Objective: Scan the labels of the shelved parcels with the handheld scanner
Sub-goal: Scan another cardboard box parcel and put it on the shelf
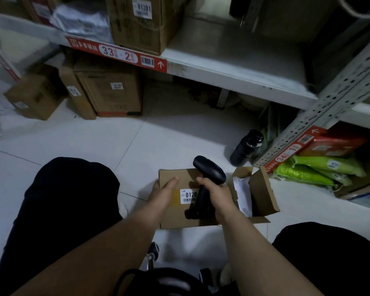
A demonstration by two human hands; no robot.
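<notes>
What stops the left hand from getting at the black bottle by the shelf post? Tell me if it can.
Probably not as things stand. The left hand holds the parcel, and the bottle stands on the far right, past the right hand and its scanner. It would have to let go and cross over.
</notes>
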